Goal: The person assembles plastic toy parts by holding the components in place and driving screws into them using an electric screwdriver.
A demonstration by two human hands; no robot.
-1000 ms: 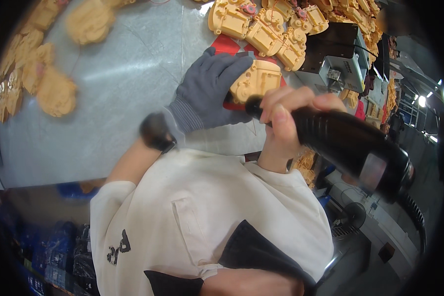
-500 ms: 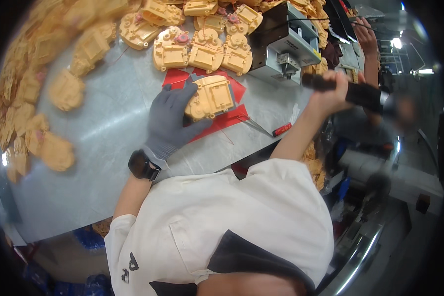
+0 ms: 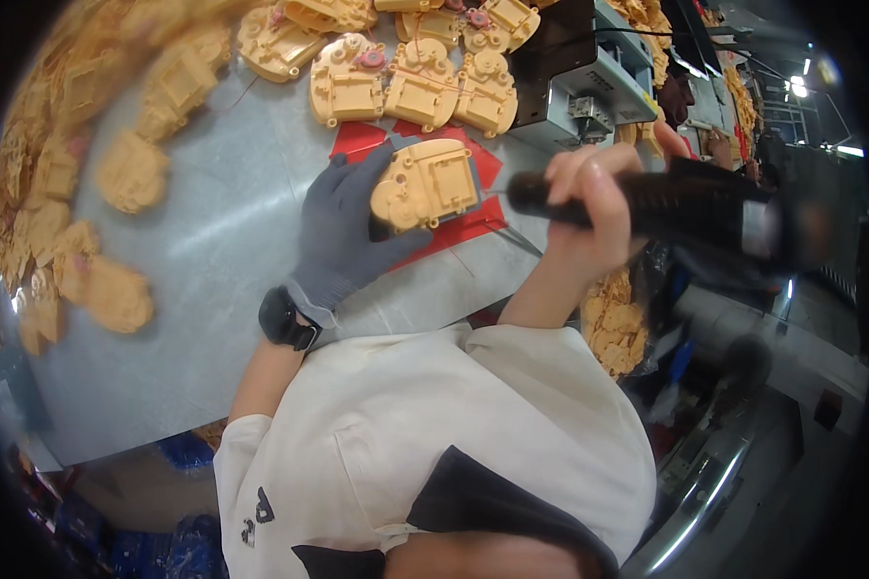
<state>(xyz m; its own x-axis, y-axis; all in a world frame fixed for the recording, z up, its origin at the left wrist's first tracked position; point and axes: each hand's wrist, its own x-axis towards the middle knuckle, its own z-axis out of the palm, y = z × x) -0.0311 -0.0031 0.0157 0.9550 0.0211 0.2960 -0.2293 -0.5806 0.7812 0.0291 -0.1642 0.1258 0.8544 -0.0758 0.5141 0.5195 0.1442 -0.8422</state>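
Observation:
My left hand (image 3: 343, 227), in a grey glove, is closed around the left side of a yellow plastic housing (image 3: 433, 183). That housing has a rectangular recess and rounded bosses, and it sits on a dark block, mostly covered, among red pieces (image 3: 459, 230) on the table. My bare right hand (image 3: 599, 207) grips a black electric screwdriver (image 3: 690, 207), held nearly level. The tool's narrow tip points left toward the housing and stays apart from it. Motion blurs the tool's rear end.
Several similar yellow housings (image 3: 420, 92) stand just beyond the red pieces. More are heaped along the left side (image 3: 130, 174) of the grey metal table (image 3: 212, 318). A metal box device (image 3: 589, 87) with a connector stands at the back right. Another person's hand (image 3: 719, 150) shows farther right.
My right hand has brought the screwdriver left and slightly down, closer to the housing. My left hand still holds the housing. The whole view has shifted a little.

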